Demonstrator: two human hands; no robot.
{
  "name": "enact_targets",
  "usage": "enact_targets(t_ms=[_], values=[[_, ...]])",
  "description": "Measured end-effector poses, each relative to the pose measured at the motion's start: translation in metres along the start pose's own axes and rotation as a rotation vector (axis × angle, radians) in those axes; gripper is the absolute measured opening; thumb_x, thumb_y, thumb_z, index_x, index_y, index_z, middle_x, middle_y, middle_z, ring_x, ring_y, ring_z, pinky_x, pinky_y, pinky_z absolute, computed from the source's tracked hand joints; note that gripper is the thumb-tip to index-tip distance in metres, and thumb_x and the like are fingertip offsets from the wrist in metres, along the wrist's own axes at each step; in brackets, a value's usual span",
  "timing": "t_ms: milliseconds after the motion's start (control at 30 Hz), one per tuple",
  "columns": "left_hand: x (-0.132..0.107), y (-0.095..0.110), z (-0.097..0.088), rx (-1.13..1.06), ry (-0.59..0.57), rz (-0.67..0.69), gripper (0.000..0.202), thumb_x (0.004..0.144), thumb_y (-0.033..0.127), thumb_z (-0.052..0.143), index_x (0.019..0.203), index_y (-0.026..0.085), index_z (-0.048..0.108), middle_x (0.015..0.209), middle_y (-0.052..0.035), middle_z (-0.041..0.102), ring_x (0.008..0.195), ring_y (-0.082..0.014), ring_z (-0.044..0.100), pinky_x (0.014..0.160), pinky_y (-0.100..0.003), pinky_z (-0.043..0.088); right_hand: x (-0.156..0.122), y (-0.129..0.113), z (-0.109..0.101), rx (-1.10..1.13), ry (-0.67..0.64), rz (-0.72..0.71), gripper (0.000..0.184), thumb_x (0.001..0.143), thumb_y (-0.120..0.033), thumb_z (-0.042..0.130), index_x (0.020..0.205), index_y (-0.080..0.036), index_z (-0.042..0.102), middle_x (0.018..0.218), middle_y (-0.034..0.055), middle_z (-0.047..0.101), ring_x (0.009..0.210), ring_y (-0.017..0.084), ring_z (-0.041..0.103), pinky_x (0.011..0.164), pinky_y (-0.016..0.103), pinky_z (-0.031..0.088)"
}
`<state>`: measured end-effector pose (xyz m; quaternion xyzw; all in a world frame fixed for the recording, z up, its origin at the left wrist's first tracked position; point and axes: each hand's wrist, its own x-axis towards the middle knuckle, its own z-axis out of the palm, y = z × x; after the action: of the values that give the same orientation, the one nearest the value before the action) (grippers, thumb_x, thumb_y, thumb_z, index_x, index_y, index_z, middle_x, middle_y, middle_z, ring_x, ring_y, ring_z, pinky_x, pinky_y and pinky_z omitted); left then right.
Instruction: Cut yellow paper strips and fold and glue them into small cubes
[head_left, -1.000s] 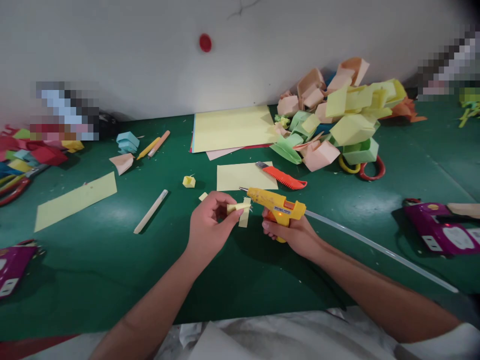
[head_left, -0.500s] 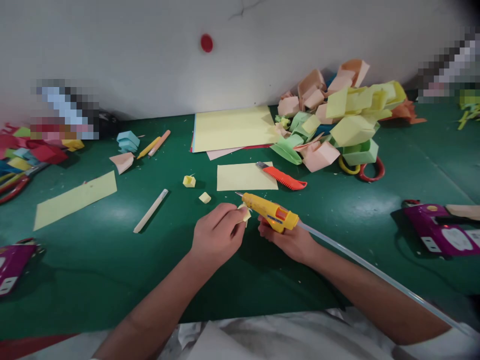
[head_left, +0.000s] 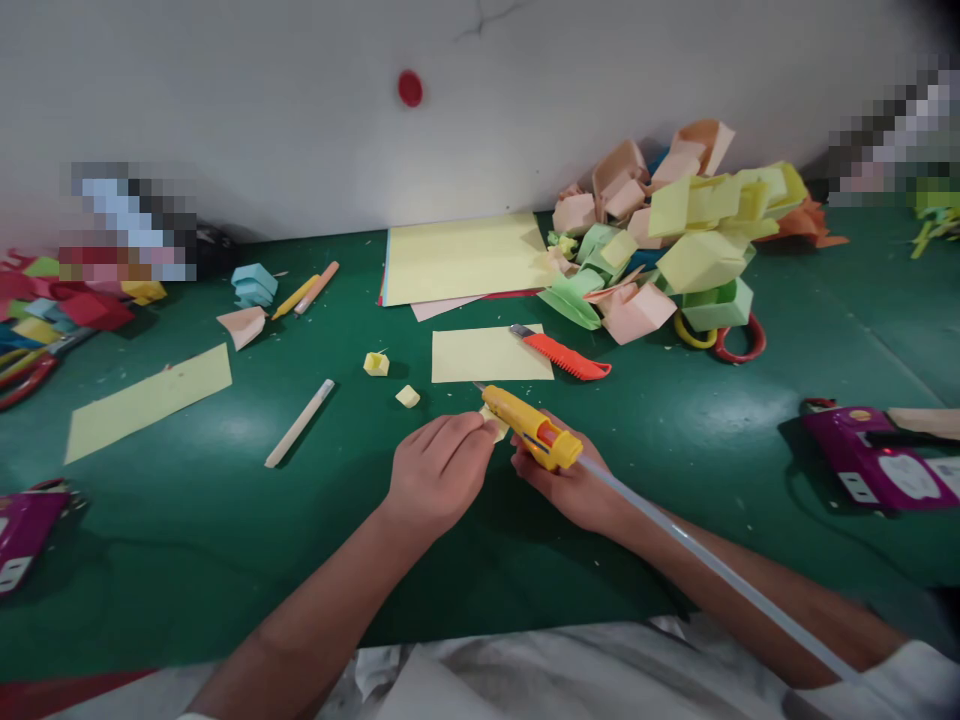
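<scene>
The left hand (head_left: 442, 470) has turned knuckles-up and moved nearer the yellow plastic glue gun (head_left: 529, 428); the small pale-yellow paper piece (head_left: 497, 432) at its fingertips now shows only partly, beside the barrel. The gun's rear has swung toward the near edge of the green bench (head_left: 150, 600), so its long translucent glue stick (head_left: 712, 560) now crosses the right forearm (head_left: 720, 570). The little pale-yellow paper cube (head_left: 408, 397) has come fully into sight.

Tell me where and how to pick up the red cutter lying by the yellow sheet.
Probably best by its handle, near the rounded right end, coming from the right: the cutter lies flat, its grey metal end pointing left over the yellow sheet. The right hand is nearer but holds the glue gun.
</scene>
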<state>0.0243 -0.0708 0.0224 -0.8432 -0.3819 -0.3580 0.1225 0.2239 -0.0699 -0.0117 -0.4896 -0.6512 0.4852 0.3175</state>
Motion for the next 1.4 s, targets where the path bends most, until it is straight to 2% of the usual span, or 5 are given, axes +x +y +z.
enact_targets(t_ms=[167, 433, 1133, 1333, 1400], values=[[0.003, 0.003, -0.004, -0.029, 0.012, -0.039, 0.012, 0.088, 0.007, 0.06, 0.087, 0.018, 0.066, 0.084, -0.0057, 0.074, 0.075, -0.0154, 0.072, 0.073, -0.025, 0.06, -0.002, -0.002, 0.0, -0.032, -0.076, -0.02, 0.011, 0.087, -0.027, 0.059, 0.094, -0.025, 0.05, 0.085, 0.0006, 0.061, 0.075, 0.019, 0.06, 0.069, 0.033, 0.048], [0.001, 0.005, -0.003, -0.066, 0.068, -0.107, 0.014, 0.086, 0.005, 0.061, 0.087, 0.019, 0.064, 0.084, -0.0039, 0.074, 0.076, -0.014, 0.073, 0.073, -0.023, 0.061, -0.005, -0.002, 0.0, -0.089, -0.086, -0.012, 0.013, 0.088, -0.026, 0.057, 0.093, -0.025, 0.045, 0.088, 0.0004, 0.065, 0.078, 0.019, 0.063, 0.07, 0.032, 0.047], [0.003, 0.005, -0.007, -0.023, 0.098, -0.111, 0.012, 0.086, 0.007, 0.063, 0.086, 0.019, 0.065, 0.081, -0.0033, 0.074, 0.071, -0.0133, 0.072, 0.069, -0.022, 0.06, -0.005, -0.004, -0.001, -0.104, -0.092, -0.019, 0.011, 0.088, -0.028, 0.057, 0.094, -0.025, 0.049, 0.085, 0.0001, 0.065, 0.072, 0.018, 0.061, 0.065, 0.03, 0.045], [0.011, 0.0, -0.02, 0.039, 0.169, -0.155, 0.014, 0.082, 0.007, 0.07, 0.086, 0.02, 0.068, 0.083, -0.003, 0.075, 0.072, -0.0138, 0.072, 0.068, -0.022, 0.059, -0.012, -0.008, 0.006, -0.056, -0.264, -0.189, 0.016, 0.081, -0.032, 0.066, 0.09, -0.024, 0.056, 0.081, 0.0012, 0.062, 0.07, 0.018, 0.057, 0.063, 0.03, 0.042], [0.01, -0.005, -0.029, 0.022, 0.212, -0.195, 0.02, 0.079, 0.005, 0.073, 0.091, 0.021, 0.07, 0.087, -0.0024, 0.076, 0.073, -0.0135, 0.071, 0.068, -0.023, 0.059, -0.015, -0.008, 0.009, -0.015, -0.204, -0.147, 0.013, 0.087, -0.032, 0.061, 0.095, -0.024, 0.054, 0.081, 0.0004, 0.06, 0.067, 0.016, 0.055, 0.06, 0.029, 0.042]])
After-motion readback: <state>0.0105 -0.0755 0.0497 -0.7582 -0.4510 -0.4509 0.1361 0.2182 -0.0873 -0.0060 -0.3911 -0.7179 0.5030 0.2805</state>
